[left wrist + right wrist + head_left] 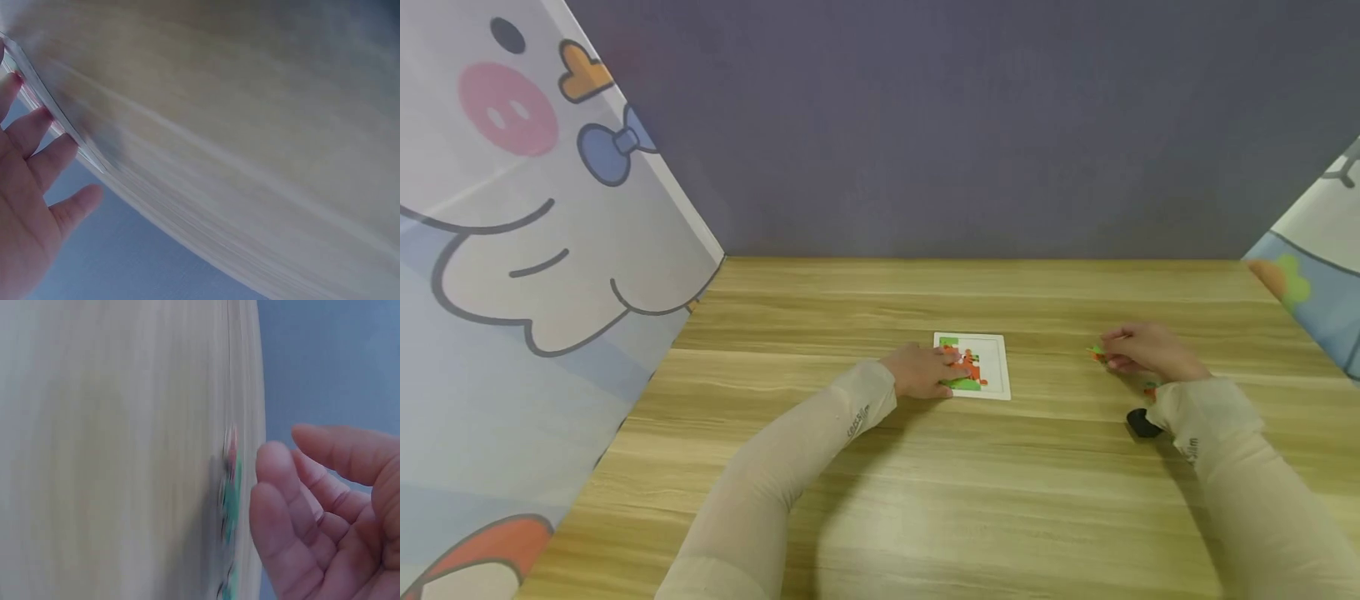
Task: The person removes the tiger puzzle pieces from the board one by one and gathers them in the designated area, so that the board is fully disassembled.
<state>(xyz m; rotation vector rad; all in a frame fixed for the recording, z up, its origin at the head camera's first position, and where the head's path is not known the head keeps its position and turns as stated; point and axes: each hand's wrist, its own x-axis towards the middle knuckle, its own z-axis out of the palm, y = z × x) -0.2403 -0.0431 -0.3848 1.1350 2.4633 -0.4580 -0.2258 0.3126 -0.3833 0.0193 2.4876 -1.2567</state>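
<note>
A square white puzzle board (994, 367) lies on the table, partly filled with orange and green jigsaw pieces (967, 385). My left hand (917, 371) rests on its left side, fingers spread over the pieces and hiding some of them. In the left wrist view the fingertips of the left hand (34, 169) touch the board (62, 115). Off to the right, my right hand (1153, 350) hovers beside a green and orange jigsaw piece (1097, 353). The right wrist view has its fingers (275, 519) loosely bent, apart from the blurred loose pieces (231, 500) on the table.
Another small piece (1150, 389) lies under the right hand. A black object (1142, 423) sits at the right wrist. The wood-grain table (970, 492) meets a dark grey wall (970, 133) behind and a cartoon-printed panel (572, 275) at left.
</note>
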